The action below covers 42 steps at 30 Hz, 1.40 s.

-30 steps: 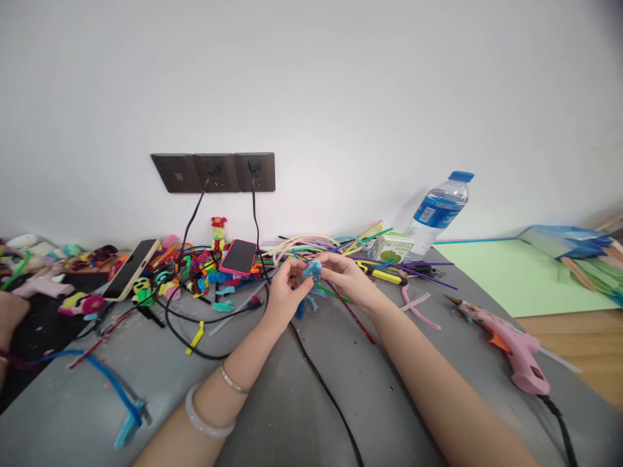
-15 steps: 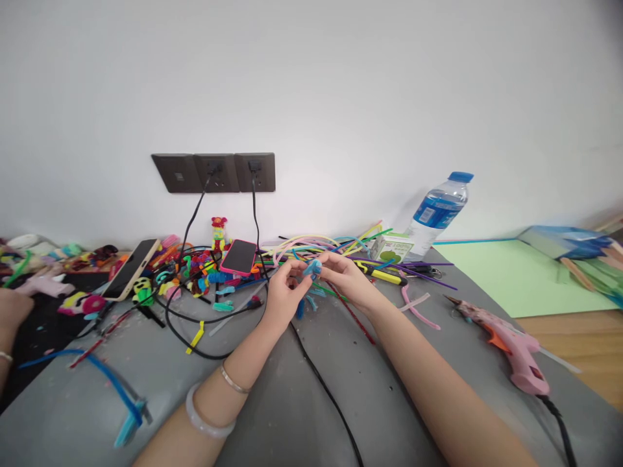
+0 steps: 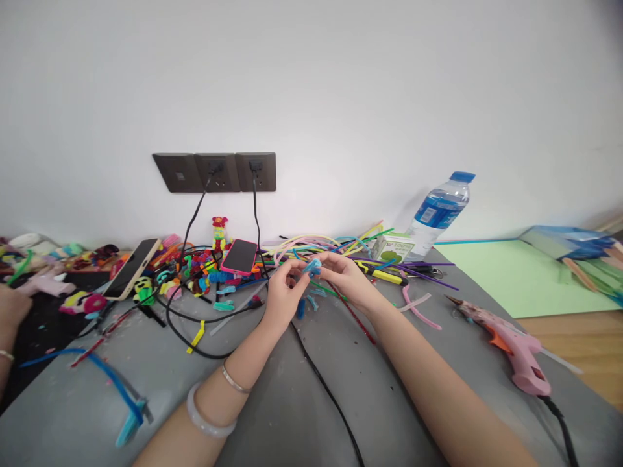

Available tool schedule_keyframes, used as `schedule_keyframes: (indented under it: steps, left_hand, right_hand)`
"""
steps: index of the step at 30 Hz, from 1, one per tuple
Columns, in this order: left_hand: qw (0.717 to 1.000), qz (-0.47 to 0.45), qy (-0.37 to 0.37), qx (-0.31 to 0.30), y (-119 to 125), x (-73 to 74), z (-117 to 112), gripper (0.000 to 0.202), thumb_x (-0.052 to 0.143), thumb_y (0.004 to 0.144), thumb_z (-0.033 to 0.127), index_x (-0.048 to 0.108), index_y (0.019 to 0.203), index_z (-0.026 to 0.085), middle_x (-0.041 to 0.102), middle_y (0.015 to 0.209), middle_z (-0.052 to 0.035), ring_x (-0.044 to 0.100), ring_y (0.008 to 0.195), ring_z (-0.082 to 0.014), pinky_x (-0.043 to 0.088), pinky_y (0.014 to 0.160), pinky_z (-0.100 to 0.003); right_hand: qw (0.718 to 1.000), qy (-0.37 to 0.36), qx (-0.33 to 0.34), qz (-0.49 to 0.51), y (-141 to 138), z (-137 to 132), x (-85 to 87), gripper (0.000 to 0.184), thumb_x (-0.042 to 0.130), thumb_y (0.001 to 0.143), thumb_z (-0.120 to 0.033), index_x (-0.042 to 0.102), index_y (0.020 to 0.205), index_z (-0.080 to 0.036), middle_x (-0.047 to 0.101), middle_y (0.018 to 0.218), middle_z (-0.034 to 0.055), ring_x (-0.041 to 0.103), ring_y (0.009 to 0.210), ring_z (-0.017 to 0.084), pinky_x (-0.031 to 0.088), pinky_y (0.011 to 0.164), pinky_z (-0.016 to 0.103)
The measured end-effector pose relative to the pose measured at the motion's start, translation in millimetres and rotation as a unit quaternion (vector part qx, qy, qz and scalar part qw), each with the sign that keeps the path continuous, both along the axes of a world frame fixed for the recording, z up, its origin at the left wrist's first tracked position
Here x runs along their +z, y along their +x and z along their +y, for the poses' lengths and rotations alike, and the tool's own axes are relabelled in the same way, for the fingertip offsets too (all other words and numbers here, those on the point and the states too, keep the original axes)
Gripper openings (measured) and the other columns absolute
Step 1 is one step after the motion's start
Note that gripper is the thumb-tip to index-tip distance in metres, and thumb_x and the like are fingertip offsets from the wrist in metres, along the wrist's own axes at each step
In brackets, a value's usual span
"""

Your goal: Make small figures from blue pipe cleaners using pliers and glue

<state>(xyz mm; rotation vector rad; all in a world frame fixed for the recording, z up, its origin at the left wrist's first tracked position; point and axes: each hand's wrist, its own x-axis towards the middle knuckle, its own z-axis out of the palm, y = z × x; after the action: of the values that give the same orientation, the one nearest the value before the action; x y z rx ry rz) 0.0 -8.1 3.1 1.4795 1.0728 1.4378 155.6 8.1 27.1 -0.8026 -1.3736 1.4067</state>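
Both my hands meet above the grey table, pinching a small light-blue fuzzy pipe cleaner piece (image 3: 312, 266). My left hand (image 3: 285, 288) has its thumb and fingertips closed on the piece from the left. From the right, my right hand (image 3: 348, 279) grips its other end with thumb and forefinger. Fingers cover part of the piece, so its full shape is hidden. Just below the hands lie a dark-blue fuzzy scrap (image 3: 301, 309) and a red glittery pipe cleaner (image 3: 354, 315). A blue pipe cleaner with a light-blue end (image 3: 109, 383) rests at the table's left.
A pink glue gun (image 3: 516, 350) lies on the right. Behind are a tilted water bottle (image 3: 440, 211), a small box (image 3: 392, 248), a yellow cutter (image 3: 387, 275) and two phones (image 3: 239, 257). Black cables (image 3: 324, 386) cross the table (image 3: 272, 415). Another person's hand (image 3: 12, 308) is at far left.
The blue piece has turned slightly between my fingers. Both hands stay in nearly the same place, and the rest looks unchanged.
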Motion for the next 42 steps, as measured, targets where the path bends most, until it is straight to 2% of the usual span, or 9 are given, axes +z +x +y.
schedule_keyframes:
  steps: [6,11,20,35,42]
  left_hand:
    - [1.000,-0.009,0.001,0.000,-0.1,-1.4,0.4,0.013,0.067,0.077,0.024,0.064,0.089,0.017,0.068,0.089,-0.0061,0.063,0.078,-0.0157,0.045,0.060,-0.022]
    - [0.999,-0.025,-0.007,-0.019,1.0,0.0,-1.0,0.014,0.065,0.078,0.023,0.064,0.090,0.017,0.068,0.089,-0.0067,0.064,0.079,-0.0163,0.047,0.062,-0.023]
    - [1.000,-0.009,-0.001,-0.012,1.1,1.4,-1.8,0.014,0.065,0.078,0.022,0.064,0.091,0.017,0.070,0.091,-0.0075,0.065,0.080,-0.0172,0.048,0.062,-0.023]
    - [1.000,-0.003,-0.003,-0.003,1.1,2.5,-3.6,0.013,0.063,0.077,0.019,0.063,0.090,0.018,0.066,0.084,-0.0045,0.062,0.075,-0.0149,0.046,0.059,-0.021]
    - [1.000,0.005,0.005,0.010,0.5,2.5,-3.1,0.014,0.064,0.076,0.019,0.063,0.089,0.017,0.067,0.087,-0.0056,0.061,0.075,-0.0152,0.045,0.058,-0.022]
  right_hand:
    - [1.000,0.011,-0.001,-0.019,3.4,1.3,-0.4,0.032,0.081,0.069,-0.043,0.069,0.085,-0.019,0.071,0.089,0.0030,0.063,0.082,0.017,0.048,0.082,0.032]
    - [1.000,0.015,0.000,-0.018,3.8,1.4,0.3,0.028,0.080,0.071,-0.042,0.070,0.084,-0.020,0.071,0.086,0.0024,0.063,0.083,0.017,0.048,0.082,0.031]
    - [1.000,0.011,-0.008,-0.017,3.7,0.7,-0.4,0.028,0.079,0.072,-0.044,0.070,0.084,-0.020,0.071,0.087,0.0027,0.062,0.081,0.016,0.048,0.081,0.031]
    - [1.000,-0.017,-0.020,-0.005,-0.5,-2.3,2.0,0.032,0.082,0.067,-0.044,0.069,0.082,-0.018,0.070,0.084,0.0027,0.061,0.076,0.015,0.049,0.076,0.030]
    - [1.000,-0.009,-0.017,-0.005,-1.0,-2.1,3.3,0.033,0.083,0.066,-0.044,0.069,0.081,-0.019,0.069,0.081,0.0016,0.060,0.075,0.014,0.047,0.073,0.028]
